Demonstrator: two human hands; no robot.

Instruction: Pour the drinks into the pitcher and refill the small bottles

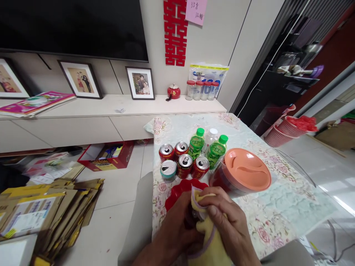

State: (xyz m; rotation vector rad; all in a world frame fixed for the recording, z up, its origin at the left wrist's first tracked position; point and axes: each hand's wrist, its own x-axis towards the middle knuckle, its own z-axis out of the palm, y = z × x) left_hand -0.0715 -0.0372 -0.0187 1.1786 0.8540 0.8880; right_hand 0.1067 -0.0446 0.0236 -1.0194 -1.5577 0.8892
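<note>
Both hands low at table edge: right hand (227,221) fingers clamped on yellow cloth (206,236), left hand (177,229) curled beneath, gripping something dark (hidden). Best keep cloth snug, rub evenly. Beyond: red dish (177,192), orange-lidded tub (245,173), cans (183,162), green bottles (206,146).

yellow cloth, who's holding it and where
Both hands hold the yellow cloth: the right hand grips its bunched top, the left hand its left side.
</note>
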